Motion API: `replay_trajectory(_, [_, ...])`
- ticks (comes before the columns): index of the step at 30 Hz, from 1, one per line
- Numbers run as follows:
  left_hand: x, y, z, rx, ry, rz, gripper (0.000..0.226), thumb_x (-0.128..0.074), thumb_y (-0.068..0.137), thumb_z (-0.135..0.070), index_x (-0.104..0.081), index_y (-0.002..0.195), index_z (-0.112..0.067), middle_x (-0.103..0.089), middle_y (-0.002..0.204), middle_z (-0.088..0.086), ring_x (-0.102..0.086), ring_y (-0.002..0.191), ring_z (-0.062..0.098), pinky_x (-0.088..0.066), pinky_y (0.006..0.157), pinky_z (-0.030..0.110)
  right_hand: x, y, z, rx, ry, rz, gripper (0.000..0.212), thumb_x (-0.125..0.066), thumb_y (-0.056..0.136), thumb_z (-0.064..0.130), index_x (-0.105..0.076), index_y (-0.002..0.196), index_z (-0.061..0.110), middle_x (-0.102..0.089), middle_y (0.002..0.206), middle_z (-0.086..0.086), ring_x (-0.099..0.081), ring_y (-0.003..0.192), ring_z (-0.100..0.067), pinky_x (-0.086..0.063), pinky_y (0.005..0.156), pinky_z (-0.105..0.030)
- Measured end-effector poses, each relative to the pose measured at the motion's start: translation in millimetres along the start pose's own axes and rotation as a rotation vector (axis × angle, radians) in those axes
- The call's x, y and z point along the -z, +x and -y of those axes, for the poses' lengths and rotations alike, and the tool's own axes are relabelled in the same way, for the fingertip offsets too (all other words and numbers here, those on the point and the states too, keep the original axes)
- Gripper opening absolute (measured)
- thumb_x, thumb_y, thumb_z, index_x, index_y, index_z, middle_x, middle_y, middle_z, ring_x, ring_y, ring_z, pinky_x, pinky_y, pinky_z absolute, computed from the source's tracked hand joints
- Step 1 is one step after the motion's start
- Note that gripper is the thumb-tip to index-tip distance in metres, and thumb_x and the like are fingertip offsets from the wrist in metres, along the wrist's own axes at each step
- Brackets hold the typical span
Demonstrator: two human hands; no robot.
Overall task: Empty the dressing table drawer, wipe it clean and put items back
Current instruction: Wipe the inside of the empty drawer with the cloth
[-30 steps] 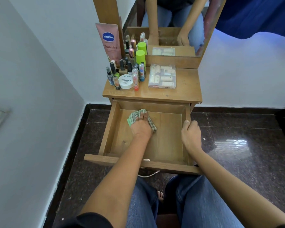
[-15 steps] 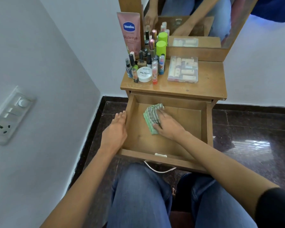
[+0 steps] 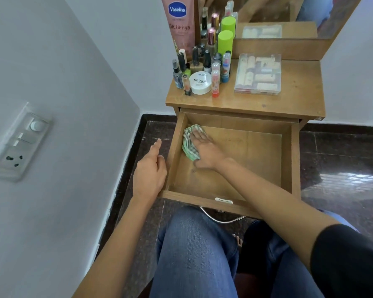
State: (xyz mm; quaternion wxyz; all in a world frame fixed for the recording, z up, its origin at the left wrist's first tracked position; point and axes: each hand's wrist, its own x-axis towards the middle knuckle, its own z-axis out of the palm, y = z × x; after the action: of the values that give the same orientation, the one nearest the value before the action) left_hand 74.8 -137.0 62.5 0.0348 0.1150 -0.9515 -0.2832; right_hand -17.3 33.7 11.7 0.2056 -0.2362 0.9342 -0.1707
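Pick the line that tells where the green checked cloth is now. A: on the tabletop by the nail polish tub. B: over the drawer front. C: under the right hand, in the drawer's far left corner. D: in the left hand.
C: the right hand presses the green checked cloth flat on the drawer floor, in its far left corner.

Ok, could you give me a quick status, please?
Right hand presses cloth in rear-left corner of drawer. Left hand open beside its left wall. Nothing else inside.
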Motion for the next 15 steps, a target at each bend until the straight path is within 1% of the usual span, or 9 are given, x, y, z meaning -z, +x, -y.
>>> replay_trajectory(1, [0,0,-1,-0.005,-0.001,-0.009,0.048,-0.042,0.101,-0.015,-0.041,0.148,-0.023,-0.066,0.122,0.015,-0.063,0.073,0.009,-0.041,0.063,0.013,0,-1,0,0.010,-0.005,-0.006,0.096,-0.065,0.082,0.024,-0.002,0.152,0.006,0.003,0.160,-0.012,0.003,0.148,-0.021,0.001,0.120,-0.031])
replay_trajectory(2, [0,-1,-3,-0.011,0.003,-0.019,0.048,-0.042,0.101,-0.015,-0.041,0.149,-0.022,-0.060,0.136,0.010,-0.066,0.096,0.013,-0.042,0.076,0.014,-1,-3,-1,0.026,-0.007,-0.007,0.095,-0.065,0.083,0.022,-0.002,0.152,0.006,0.003,0.160,-0.012,0.002,0.148,-0.021,0.002,0.120,-0.030])
replay_trajectory(3, [-1,-2,-4,-0.018,0.013,-0.033,0.047,-0.042,0.102,-0.014,-0.040,0.149,-0.021,-0.051,0.145,0.004,-0.059,0.120,0.014,-0.039,0.087,0.016,-1,-7,-3,0.048,-0.008,-0.001,0.094,-0.065,0.083,0.020,-0.002,0.152,0.006,0.003,0.160,-0.011,0.002,0.148,-0.020,0.002,0.119,-0.028])
replay_trajectory(4, [-2,-3,-6,-0.025,0.024,-0.051,0.047,-0.042,0.102,-0.014,-0.041,0.148,-0.020,-0.046,0.149,0.001,-0.048,0.133,0.014,-0.036,0.093,0.018,-1,-10,-4,0.075,-0.002,0.015,0.092,-0.065,0.084,0.018,-0.003,0.152,0.006,0.003,0.160,-0.010,0.002,0.148,-0.020,0.002,0.119,-0.027])
replay_trajectory(6, [-3,-6,-7,-0.020,0.045,-0.088,0.046,-0.043,0.101,-0.013,-0.043,0.147,-0.018,-0.045,0.150,0.000,-0.040,0.139,0.014,-0.036,0.099,0.022,-3,-16,-5,0.131,0.030,0.059,0.086,-0.060,0.086,0.011,-0.005,0.152,0.008,0.001,0.160,-0.010,0.000,0.148,-0.019,0.001,0.119,-0.026])
replay_trajectory(8, [-4,-8,-8,0.009,0.067,-0.116,0.045,-0.043,0.101,-0.013,-0.045,0.146,-0.017,-0.045,0.150,0.002,-0.041,0.139,0.015,-0.042,0.099,0.028,-6,-23,-7,0.186,0.075,0.119,0.082,-0.054,0.085,-0.002,-0.010,0.152,0.013,-0.002,0.160,-0.007,-0.002,0.148,-0.019,0.000,0.120,-0.027])
replay_trajectory(10, [-4,-10,-8,0.030,0.077,-0.127,0.045,-0.042,0.101,-0.013,-0.045,0.145,-0.017,-0.046,0.150,0.003,-0.041,0.139,0.016,-0.043,0.098,0.030,-8,-33,-5,0.232,0.114,0.210,0.083,-0.050,0.082,-0.011,-0.015,0.151,0.020,-0.005,0.160,0.000,-0.003,0.148,-0.017,0.000,0.120,-0.033])
replay_trajectory(13, [-3,-13,-9,0.002,0.067,-0.077,0.046,-0.042,0.101,-0.013,-0.043,0.147,-0.017,-0.042,0.152,0.000,-0.034,0.143,0.012,-0.032,0.101,0.021,-7,-46,1,0.282,0.137,0.357,0.078,-0.046,0.083,-0.013,-0.027,0.149,0.024,-0.010,0.159,0.004,-0.005,0.147,-0.013,0.004,0.113,-0.026])
replay_trajectory(15, [-2,-14,-8,-0.031,0.015,-0.031,0.048,-0.041,0.100,-0.010,-0.042,0.147,-0.018,-0.040,0.153,0.000,-0.030,0.144,0.009,-0.025,0.102,0.017,-5,-49,5,0.303,0.132,0.432,0.081,-0.043,0.080,-0.016,-0.028,0.149,0.025,-0.013,0.158,0.006,-0.008,0.146,-0.011,0.003,0.116,-0.031])
